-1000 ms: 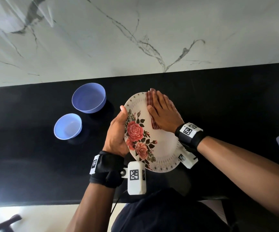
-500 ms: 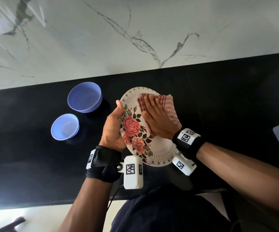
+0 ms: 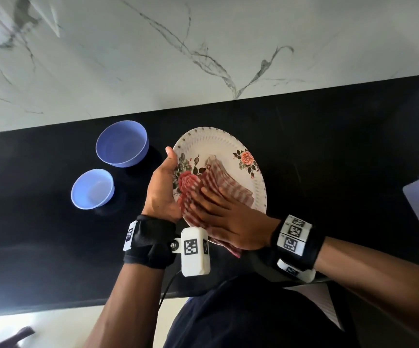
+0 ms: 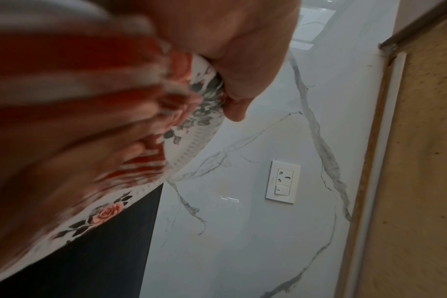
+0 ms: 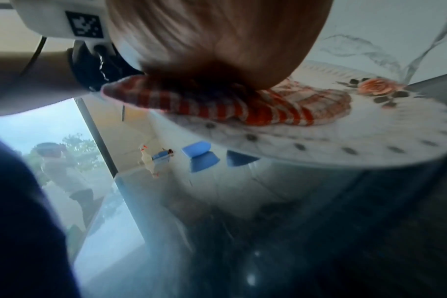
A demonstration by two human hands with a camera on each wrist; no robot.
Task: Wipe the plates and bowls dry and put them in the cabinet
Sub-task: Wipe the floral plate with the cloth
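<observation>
Your left hand (image 3: pixel 162 187) grips the floral plate (image 3: pixel 224 149) by its left rim, thumb over the top edge, fingers curled behind — the plate is held tilted, clear of the black counter (image 3: pixel 329 151), w/ its face turned toward you and to the right. Your right hand (image 3: pixel 224 222) lies flat on the red-checked cloth (image 3: pixel 218 179), fingers straight, pressing it against the lower half of the plate face; the near corner of the cloth hangs off the plate's bottom edge.

The relation that matters: the dry-side work sits right under your right palm, and the unwiped-looking stretch — the far rim and the small rose near the right edge — lies up and away from that hand, across the plate. So the cloth hand is the nearer one for the next sweep; the left only steadies. I'd judge a push up and outward along the face covers it, w/ the left hand bracing from behind so the plate doesn't pivot.

Two blue bowls, the larger bowl (image 3: pixel 122 144) and the smaller bowl (image 3: pixel 92 189), stand on the counter just left of your left hand, apart from the plate. They seem untouched so far. No cabinet shows in the head view.
</observation>
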